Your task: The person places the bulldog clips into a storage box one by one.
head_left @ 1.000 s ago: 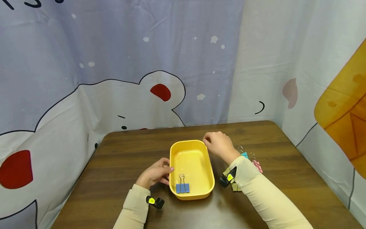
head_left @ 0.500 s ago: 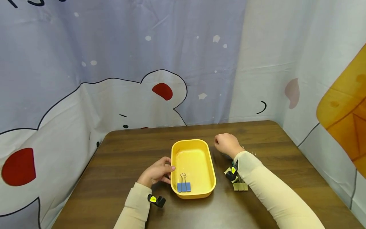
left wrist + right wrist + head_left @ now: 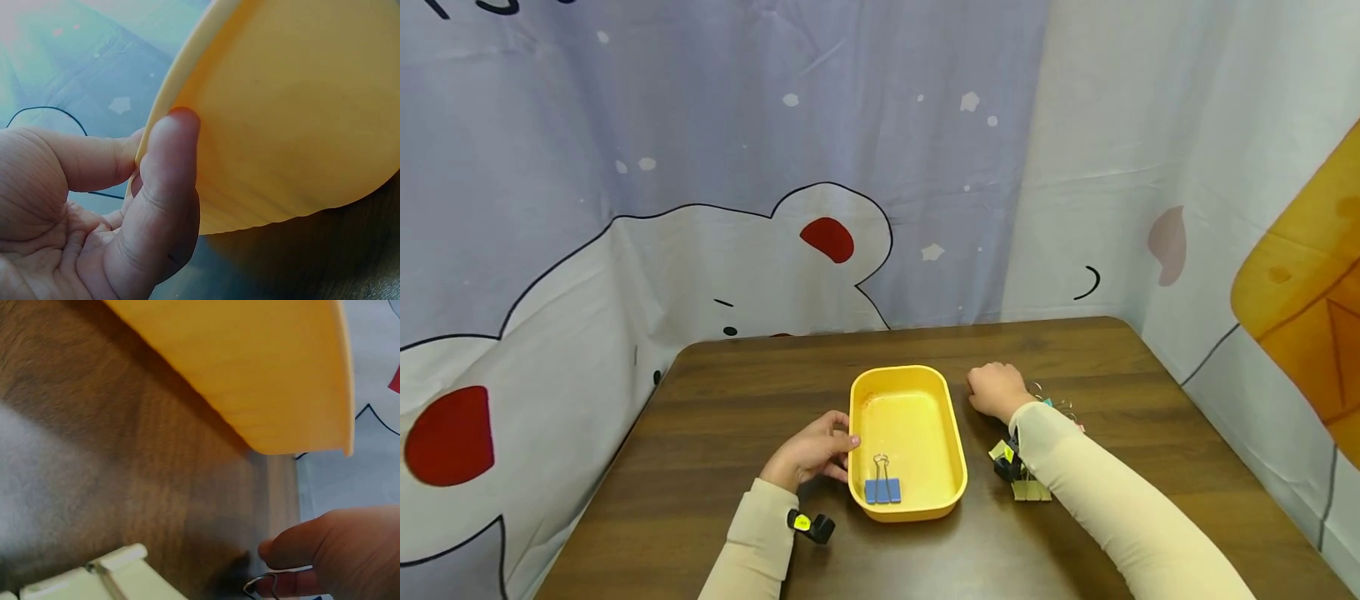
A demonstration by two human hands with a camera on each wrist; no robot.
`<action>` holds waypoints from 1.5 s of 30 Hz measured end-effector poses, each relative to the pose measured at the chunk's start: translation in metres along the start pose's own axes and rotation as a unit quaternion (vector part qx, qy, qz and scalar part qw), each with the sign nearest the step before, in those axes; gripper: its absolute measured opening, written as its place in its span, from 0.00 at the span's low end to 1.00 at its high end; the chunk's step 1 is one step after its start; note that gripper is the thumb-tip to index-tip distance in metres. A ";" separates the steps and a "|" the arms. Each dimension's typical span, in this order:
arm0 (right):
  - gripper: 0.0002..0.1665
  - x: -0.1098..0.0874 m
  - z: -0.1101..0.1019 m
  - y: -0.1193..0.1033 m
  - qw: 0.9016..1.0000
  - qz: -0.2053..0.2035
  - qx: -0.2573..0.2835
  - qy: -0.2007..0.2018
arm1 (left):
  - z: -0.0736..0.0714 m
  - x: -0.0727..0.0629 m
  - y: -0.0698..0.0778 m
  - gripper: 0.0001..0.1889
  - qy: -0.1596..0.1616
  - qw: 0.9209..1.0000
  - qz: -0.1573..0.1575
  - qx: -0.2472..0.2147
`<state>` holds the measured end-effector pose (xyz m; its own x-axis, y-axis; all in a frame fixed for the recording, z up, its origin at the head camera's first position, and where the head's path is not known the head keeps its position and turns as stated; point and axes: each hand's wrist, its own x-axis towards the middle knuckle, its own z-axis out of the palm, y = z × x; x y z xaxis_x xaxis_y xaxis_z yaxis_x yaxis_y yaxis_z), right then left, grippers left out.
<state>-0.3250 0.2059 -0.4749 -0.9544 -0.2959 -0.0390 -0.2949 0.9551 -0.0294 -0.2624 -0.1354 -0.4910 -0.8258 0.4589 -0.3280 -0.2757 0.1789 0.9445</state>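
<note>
My left hand (image 3: 808,452) holds the left side of a yellow plastic tray (image 3: 961,467), pinching its wall (image 3: 159,109) between digits inside and outside the rim. A blue binder clip (image 3: 882,491) lies inside the tray's near end, wire handles pointing away. Right of the tray, my right hand (image 3: 997,392) is low over the table, fingers bent down. In the right wrist view, a wire handle (image 3: 250,586) overlaps a fingertip beside the thumb (image 3: 284,547); I cannot tell whether the hand grips it. Under the right forearm lie pale yellow binder clips (image 3: 1032,492).
A teal clip (image 3: 1047,402) and a pink clip (image 3: 1081,427) show partly past the right sleeve, with wire handles sticking up. The brown wooden table (image 3: 760,375) ends at a patterned curtain (image 3: 737,275) behind it. Each wrist carries a small black camera (image 3: 822,528).
My right hand has gone from the tray's far right corner to the right, then slightly down toward the clips. The left hand keeps its hold; the tray and blue clip stay put.
</note>
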 end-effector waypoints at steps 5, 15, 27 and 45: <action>0.05 -0.001 0.002 -0.003 1.000 0.018 -0.010 -0.010 | 0.002 -0.001 0.002 0.23 0.002 1.000 0.000 0.002; 0.05 -0.004 0.003 -0.007 0.999 0.030 -0.031 -0.013 | 0.002 -0.003 0.003 0.22 0.002 1.000 -0.001 0.002; 0.04 -0.007 -0.002 -0.006 0.998 0.041 -0.048 0.021 | 0.001 -0.002 0.001 0.22 -0.003 1.000 -0.001 0.003; 0.17 -0.011 -0.029 -0.009 0.995 0.048 0.028 0.087 | 0.002 -0.002 0.002 0.22 0.001 1.000 -0.012 0.004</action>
<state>-0.3132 0.2013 -0.4456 -0.9731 -0.1908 0.1292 -0.2031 0.9750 -0.0898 -0.2608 -0.1339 -0.4883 -0.8202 0.4519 -0.3508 -0.2920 0.1965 0.9360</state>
